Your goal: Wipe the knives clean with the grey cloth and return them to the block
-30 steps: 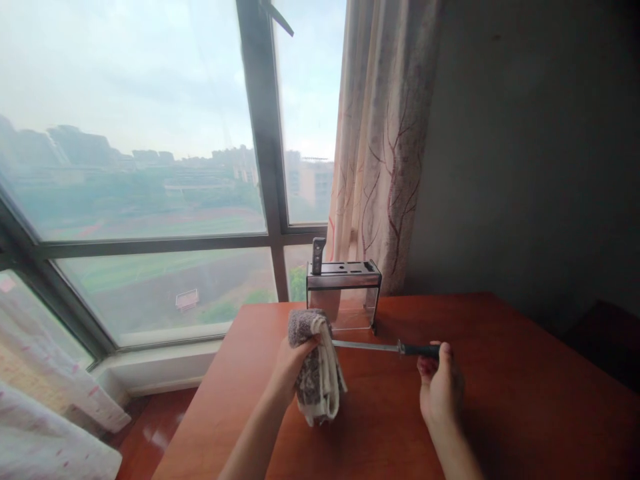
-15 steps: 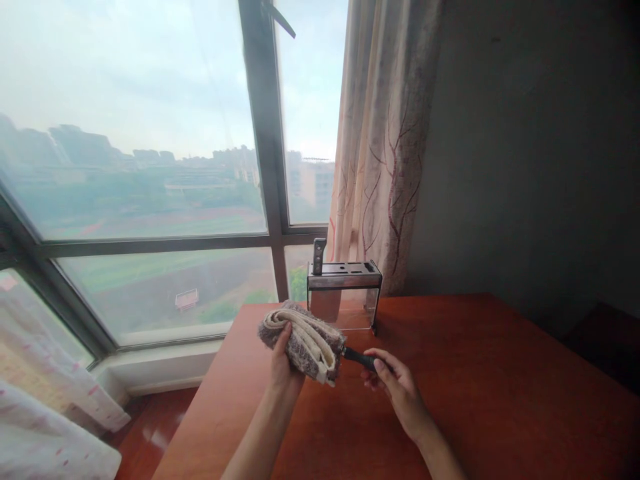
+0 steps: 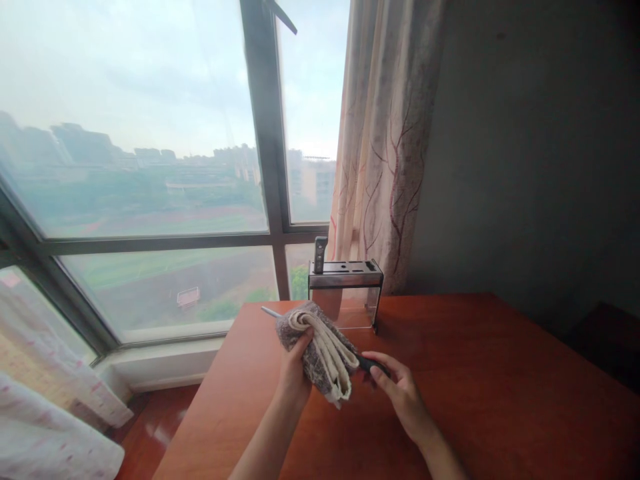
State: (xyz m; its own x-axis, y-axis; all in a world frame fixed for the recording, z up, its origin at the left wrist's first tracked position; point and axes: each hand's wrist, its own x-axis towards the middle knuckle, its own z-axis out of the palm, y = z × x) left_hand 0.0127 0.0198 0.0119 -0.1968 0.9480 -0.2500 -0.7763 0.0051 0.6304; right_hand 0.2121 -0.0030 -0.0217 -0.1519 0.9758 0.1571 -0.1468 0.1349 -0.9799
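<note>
My left hand [image 3: 296,363] is closed on a folded towel [image 3: 320,353], grey-brown and fuzzy outside, cream inside, with the thumb pressed on top. The towel wraps around a slim metal tool, whose narrow silvery tip [image 3: 271,311] sticks out at the upper left. Most of its length is hidden, so I cannot tell whether it is a knife or a rod. Its black handle [image 3: 374,365] comes out on the right, gripped by my right hand [image 3: 399,385]. Both hands are above the table, in front of a clear-sided knife block [image 3: 345,277].
One dark-handled knife [image 3: 320,255] stands in the left end of the block's slotted top. The block is near the far edge of the reddish-brown wooden table [image 3: 480,400]. A window [image 3: 150,187] and a patterned curtain [image 3: 385,147] are behind it.
My left hand and the towel have slid right along the tool towards the black handle. The metal tip now shows at the left. My right hand has stayed nearly in place.
</note>
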